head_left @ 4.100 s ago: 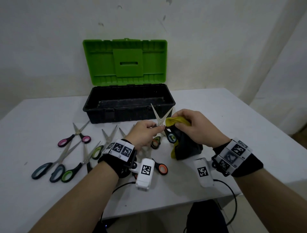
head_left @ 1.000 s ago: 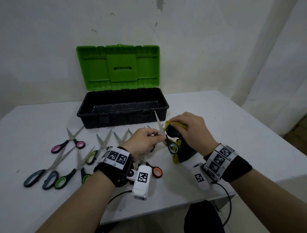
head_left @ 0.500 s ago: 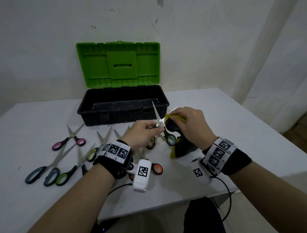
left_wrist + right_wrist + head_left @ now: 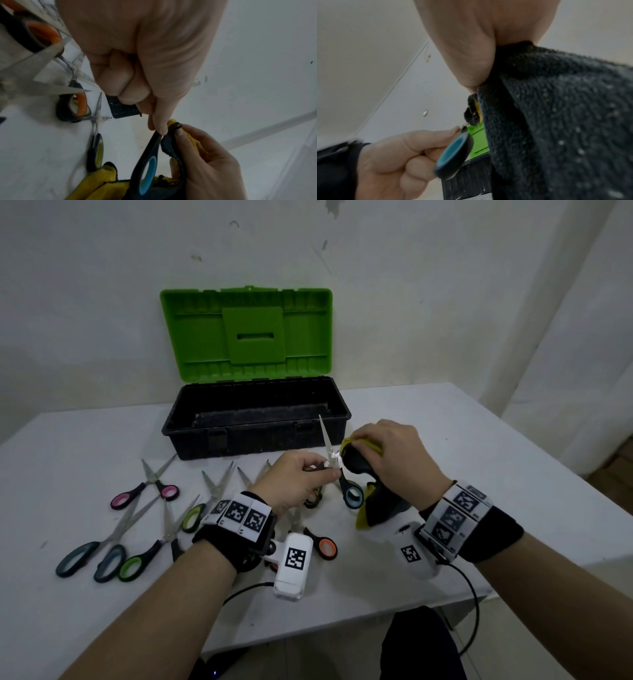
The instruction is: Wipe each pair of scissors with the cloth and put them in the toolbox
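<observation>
My left hand (image 4: 301,474) pinches a pair of blue-handled scissors (image 4: 352,496) near the pivot, one blade (image 4: 327,440) pointing up toward the toolbox. My right hand (image 4: 394,457) grips the dark grey and yellow cloth (image 4: 376,508), wrapped over the other blade or handle, which is hidden inside it. In the left wrist view the blue handle loop (image 4: 147,170) hangs between my thumb and the cloth (image 4: 173,148). In the right wrist view the cloth (image 4: 556,121) fills the right side, beside the blue loop (image 4: 453,152). The black toolbox (image 4: 257,419) stands open behind, its green lid (image 4: 246,333) upright.
Several more scissors lie on the white table (image 4: 479,457) left of my hands: pink-handled (image 4: 147,491), grey-blue (image 4: 89,556), green (image 4: 137,563), orange (image 4: 322,546). A wall stands close behind the toolbox. The table's front edge runs under my forearms.
The scissors' splayed blades have closed to one visible blade, and my right hand with the cloth has slid down toward the pivot and handle. Both hands stay in front of the toolbox.
</observation>
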Motion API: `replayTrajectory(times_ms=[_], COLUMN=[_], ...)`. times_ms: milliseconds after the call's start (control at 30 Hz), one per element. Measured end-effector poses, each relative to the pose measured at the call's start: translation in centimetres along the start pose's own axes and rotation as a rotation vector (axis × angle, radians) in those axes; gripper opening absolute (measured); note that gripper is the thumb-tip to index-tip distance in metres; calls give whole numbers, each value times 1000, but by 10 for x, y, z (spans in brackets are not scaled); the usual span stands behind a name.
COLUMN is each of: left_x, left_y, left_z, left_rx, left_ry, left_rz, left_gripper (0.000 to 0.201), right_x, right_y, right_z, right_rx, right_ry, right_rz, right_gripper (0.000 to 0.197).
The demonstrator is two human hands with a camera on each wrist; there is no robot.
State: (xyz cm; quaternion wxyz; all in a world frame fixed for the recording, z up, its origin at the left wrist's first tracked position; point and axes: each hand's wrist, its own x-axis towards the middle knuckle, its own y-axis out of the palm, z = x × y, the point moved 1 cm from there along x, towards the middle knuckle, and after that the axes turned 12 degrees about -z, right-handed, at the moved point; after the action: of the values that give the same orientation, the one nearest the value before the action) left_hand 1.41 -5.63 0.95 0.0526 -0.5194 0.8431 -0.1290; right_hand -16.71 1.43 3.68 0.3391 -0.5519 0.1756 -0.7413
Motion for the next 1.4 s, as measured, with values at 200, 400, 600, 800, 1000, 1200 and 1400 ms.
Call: replayTrajectory(times_ms=[200, 400, 600, 800, 1000, 1200, 1400], left_x=[-1, 2, 5, 7, 8, 7, 3], left_y=[-5, -10, -13, -16, -18, -13, -10], left_z=[5, 0, 1, 7, 3, -4, -9], left_rx=[28, -31, -102, -161, -191, -478, -566], left_ry=[-47, -170, -202, -169, -33, -105, -135], left_rz=[3, -25, -65, -104, -227, -285, -277], left_gripper=[20, 16, 8, 8, 7, 10, 9], right_x=[10, 9, 6, 9, 9, 8, 11], right_y=[-9, -27, -29, -34, -39, -42, -45], right_z=[-27, -25, -17, -6, 2, 14, 23], right_rx=[-70, 118, 352, 488, 501, 522, 510], right_ry=[188, 273, 400, 521, 440, 324, 297], right_rz=[-59, -118, -16, 32, 68, 104, 174], right_gripper=[14, 7, 10, 17, 27, 21, 37])
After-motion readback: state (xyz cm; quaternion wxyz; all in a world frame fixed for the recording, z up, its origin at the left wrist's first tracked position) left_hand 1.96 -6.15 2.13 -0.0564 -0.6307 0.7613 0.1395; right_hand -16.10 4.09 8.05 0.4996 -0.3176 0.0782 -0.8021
